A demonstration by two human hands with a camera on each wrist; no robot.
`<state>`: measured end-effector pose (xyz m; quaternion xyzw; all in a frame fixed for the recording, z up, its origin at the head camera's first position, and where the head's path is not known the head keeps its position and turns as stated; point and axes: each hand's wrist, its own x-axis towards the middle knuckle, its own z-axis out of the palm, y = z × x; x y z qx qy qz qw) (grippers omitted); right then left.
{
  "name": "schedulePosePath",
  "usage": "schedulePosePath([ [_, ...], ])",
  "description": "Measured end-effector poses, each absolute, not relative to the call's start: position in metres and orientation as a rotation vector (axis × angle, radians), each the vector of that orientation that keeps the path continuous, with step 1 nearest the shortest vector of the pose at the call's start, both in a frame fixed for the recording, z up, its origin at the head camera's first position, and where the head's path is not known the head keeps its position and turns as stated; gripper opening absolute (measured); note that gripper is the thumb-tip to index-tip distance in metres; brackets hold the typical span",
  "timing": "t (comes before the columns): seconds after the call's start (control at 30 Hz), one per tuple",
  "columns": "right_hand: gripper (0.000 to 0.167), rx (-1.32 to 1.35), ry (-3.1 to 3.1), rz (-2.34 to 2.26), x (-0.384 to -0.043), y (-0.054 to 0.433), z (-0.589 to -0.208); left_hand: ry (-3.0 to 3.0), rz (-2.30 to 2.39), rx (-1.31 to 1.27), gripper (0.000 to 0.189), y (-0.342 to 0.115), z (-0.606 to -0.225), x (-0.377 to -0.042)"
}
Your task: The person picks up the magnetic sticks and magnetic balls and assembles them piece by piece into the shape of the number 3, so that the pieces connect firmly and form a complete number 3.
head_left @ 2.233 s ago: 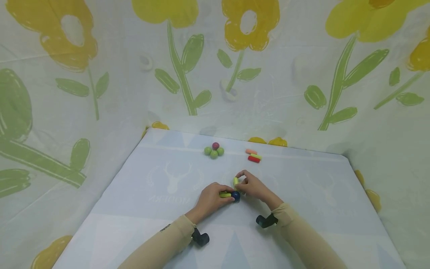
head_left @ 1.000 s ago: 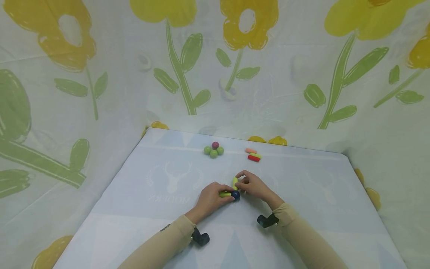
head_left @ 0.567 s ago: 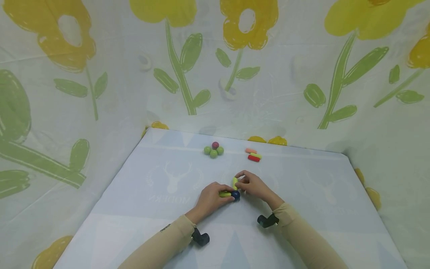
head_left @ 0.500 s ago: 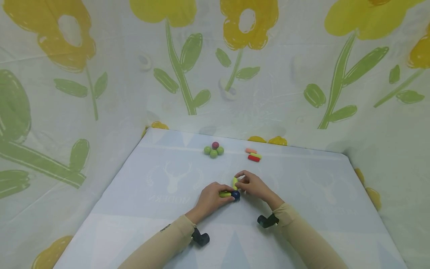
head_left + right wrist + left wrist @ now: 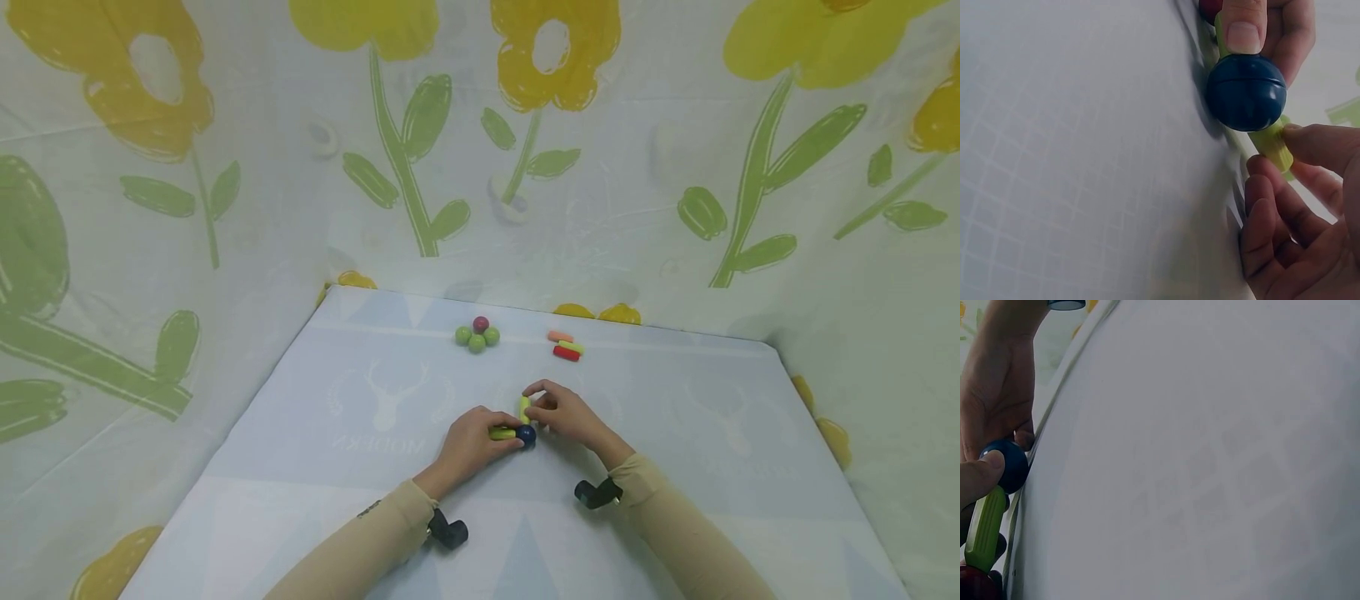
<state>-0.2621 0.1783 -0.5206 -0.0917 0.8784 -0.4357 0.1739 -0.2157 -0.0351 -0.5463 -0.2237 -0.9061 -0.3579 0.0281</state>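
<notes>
My left hand (image 5: 474, 437) pinches a dark blue ball (image 5: 1246, 92), its thumb pressed on the ball. A ribbed green stick (image 5: 986, 528) joins that ball to a dark red ball (image 5: 975, 584), partly cut off by the left wrist view's edge. From the right, my right hand (image 5: 570, 412) pinches a yellow-green stick (image 5: 1272, 147) between thumb and fingers. One end of this stick meets the blue ball in the right wrist view; in the head view it points away toward the back. The other fingers of the right hand curl below it.
Near the back edge of the cloth-covered table (image 5: 660, 467), several green balls (image 5: 477, 342) sit clustered with one magenta ball (image 5: 481, 324). To their right lie a red stick (image 5: 566, 353), a yellow-green stick (image 5: 572, 347) and an orange-pink stick (image 5: 559, 336). Flower-printed curtains (image 5: 600, 208) surround the table.
</notes>
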Motion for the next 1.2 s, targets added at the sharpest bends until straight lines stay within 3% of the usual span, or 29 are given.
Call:
schedulePosePath([
  [1.2,0.029,-0.369,2.749,-1.010,-0.350,0.165,-0.522,-2.780,-1.157,-0.675,0.027,-0.036,-0.549,-0.217],
])
